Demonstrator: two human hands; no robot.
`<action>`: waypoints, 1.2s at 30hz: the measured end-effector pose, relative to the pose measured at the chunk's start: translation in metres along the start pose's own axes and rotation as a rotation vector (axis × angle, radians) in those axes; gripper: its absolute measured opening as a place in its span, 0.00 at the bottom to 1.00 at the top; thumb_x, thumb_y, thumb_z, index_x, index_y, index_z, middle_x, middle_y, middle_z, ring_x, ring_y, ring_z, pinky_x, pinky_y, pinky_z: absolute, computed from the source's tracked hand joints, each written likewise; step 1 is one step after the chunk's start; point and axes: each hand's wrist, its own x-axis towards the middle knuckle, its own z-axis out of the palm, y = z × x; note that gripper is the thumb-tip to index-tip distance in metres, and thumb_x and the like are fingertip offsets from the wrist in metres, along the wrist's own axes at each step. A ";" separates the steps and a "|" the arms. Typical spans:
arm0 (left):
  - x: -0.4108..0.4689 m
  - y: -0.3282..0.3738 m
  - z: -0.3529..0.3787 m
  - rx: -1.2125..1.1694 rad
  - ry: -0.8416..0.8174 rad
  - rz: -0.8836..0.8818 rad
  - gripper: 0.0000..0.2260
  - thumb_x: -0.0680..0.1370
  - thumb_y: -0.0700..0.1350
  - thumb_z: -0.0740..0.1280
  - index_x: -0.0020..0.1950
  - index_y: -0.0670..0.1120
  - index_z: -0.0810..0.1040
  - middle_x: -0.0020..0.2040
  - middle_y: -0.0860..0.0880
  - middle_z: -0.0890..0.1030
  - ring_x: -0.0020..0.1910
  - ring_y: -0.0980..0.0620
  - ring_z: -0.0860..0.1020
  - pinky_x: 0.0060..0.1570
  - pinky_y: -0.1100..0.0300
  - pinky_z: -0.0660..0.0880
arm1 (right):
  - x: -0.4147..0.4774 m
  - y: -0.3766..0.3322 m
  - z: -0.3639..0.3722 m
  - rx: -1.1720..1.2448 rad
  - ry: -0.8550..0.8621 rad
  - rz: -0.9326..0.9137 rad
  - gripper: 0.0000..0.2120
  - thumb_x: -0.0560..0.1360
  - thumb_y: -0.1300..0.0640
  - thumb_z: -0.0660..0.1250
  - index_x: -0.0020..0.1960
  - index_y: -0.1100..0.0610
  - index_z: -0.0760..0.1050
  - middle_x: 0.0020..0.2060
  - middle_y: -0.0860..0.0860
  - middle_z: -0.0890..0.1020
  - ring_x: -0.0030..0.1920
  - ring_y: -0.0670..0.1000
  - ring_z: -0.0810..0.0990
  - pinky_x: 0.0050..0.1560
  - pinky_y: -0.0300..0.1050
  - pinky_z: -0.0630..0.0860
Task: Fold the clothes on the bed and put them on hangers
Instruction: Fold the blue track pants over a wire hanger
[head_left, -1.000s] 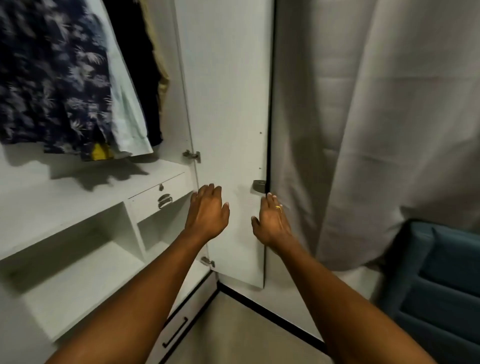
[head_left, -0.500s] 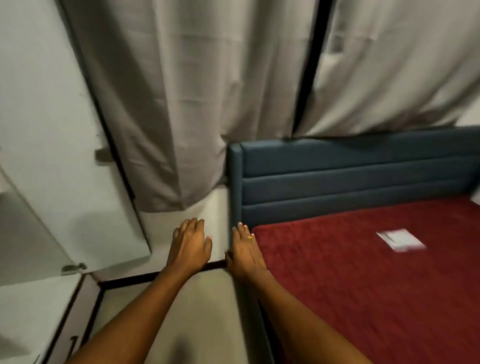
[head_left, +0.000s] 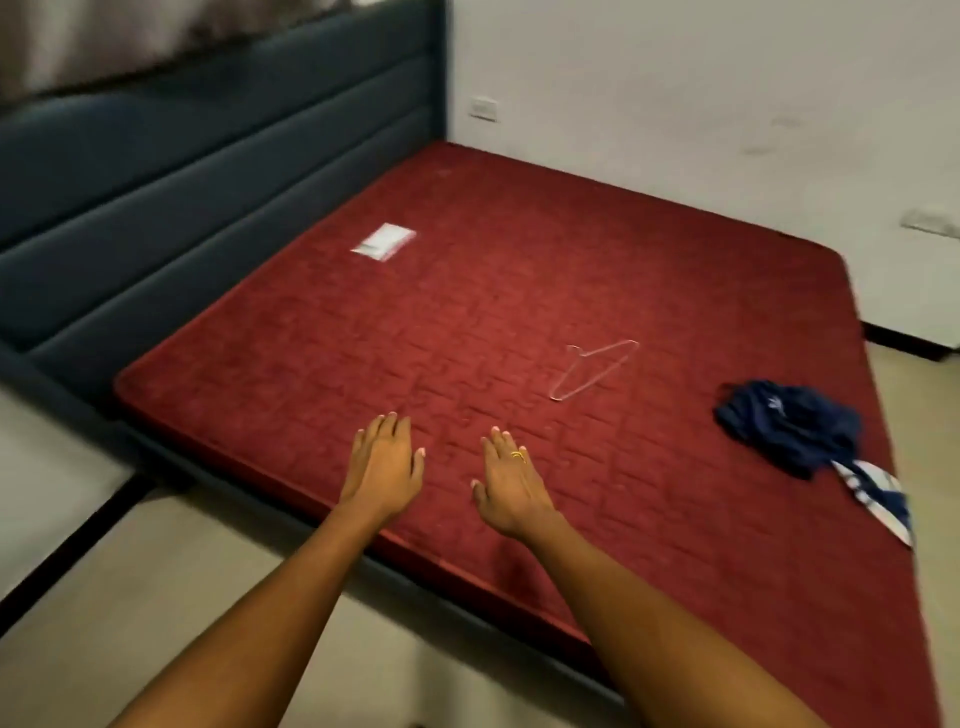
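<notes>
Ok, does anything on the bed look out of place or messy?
The dark blue garment lies crumpled at the right side of the red mattress, a striped cloth trailing beside it. The wire hanger lies bare, apart from it. A small white packet sits near the headboard.

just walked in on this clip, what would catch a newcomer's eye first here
The big red mattress fills the view. A crumpled navy garment lies near its right edge, a thin wire hanger apart from it toward the middle, and a small white packet near the dark blue headboard. The left hand and right hand hover open over the near edge, holding nothing.
</notes>
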 end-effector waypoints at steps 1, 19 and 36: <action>0.003 0.026 0.012 0.002 -0.023 0.039 0.25 0.83 0.52 0.60 0.76 0.41 0.67 0.76 0.40 0.68 0.77 0.41 0.64 0.74 0.43 0.61 | -0.016 0.027 -0.003 -0.006 0.003 0.042 0.33 0.84 0.51 0.58 0.83 0.64 0.50 0.82 0.62 0.49 0.83 0.61 0.47 0.81 0.59 0.49; 0.048 0.487 0.279 -0.001 -0.463 0.351 0.26 0.81 0.53 0.62 0.77 0.43 0.65 0.78 0.39 0.65 0.76 0.38 0.65 0.72 0.42 0.66 | -0.181 0.551 0.023 0.132 -0.197 0.641 0.32 0.81 0.50 0.63 0.77 0.67 0.60 0.80 0.65 0.57 0.81 0.65 0.55 0.79 0.55 0.58; 0.104 0.488 0.457 -0.109 -0.639 0.127 0.17 0.81 0.48 0.65 0.67 0.43 0.69 0.56 0.41 0.78 0.56 0.38 0.78 0.55 0.49 0.76 | 0.041 0.795 0.031 -0.111 -0.144 0.508 0.15 0.72 0.52 0.74 0.57 0.56 0.83 0.58 0.57 0.82 0.63 0.60 0.79 0.73 0.60 0.68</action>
